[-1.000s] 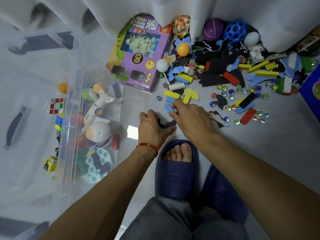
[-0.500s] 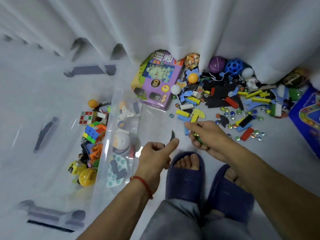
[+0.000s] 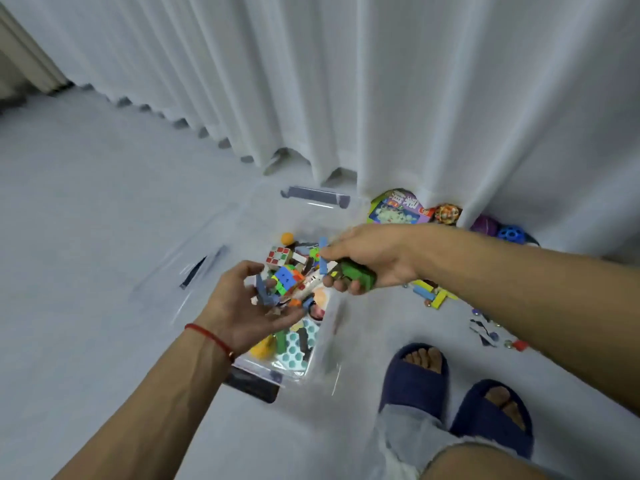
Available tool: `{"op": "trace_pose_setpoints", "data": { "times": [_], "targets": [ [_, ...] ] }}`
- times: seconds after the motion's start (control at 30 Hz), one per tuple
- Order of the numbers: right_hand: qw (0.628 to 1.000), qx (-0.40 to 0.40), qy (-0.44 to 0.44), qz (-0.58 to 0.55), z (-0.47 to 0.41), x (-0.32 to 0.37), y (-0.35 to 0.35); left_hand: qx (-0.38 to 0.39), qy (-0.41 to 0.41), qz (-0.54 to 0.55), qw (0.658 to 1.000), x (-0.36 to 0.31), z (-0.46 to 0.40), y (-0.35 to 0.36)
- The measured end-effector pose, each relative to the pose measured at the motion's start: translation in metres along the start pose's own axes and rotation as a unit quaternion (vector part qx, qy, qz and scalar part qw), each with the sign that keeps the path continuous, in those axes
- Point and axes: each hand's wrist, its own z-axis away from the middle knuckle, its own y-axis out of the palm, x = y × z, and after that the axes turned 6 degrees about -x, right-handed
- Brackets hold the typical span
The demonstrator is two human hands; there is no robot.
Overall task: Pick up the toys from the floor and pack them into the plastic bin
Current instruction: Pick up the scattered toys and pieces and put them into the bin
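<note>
The clear plastic bin (image 3: 329,327) sits on the floor at frame centre, part-filled with toys, and both hands hover over it: the right hand (image 3: 374,259) grips a green block (image 3: 356,273) and a blue piece (image 3: 323,259), while the left hand (image 3: 242,303) is cupped loosely open under blurred bluish pieces (image 3: 268,299). Released this high, light pieces could bounce off the heap or miss the near wall. At 1 o'clock, the purple game box (image 3: 398,211) shows Chinese characters too blurred to read.
</note>
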Motion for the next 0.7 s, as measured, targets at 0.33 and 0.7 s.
{"op": "trace_pose_setpoints", "data": {
  "times": [0.33, 0.7],
  "targets": [
    [0.996, -0.082, 0.012, 0.044, 0.007, 0.005, -0.003, -0.089, 0.208, -0.157, 0.961, 0.011, 0.015, 0.001],
    [0.876, -0.386, 0.119, 0.263, 0.071, -0.19, -0.22, 0.109, 0.257, -0.395, 0.875, 0.156, -0.061, 0.117]
  ]
}}
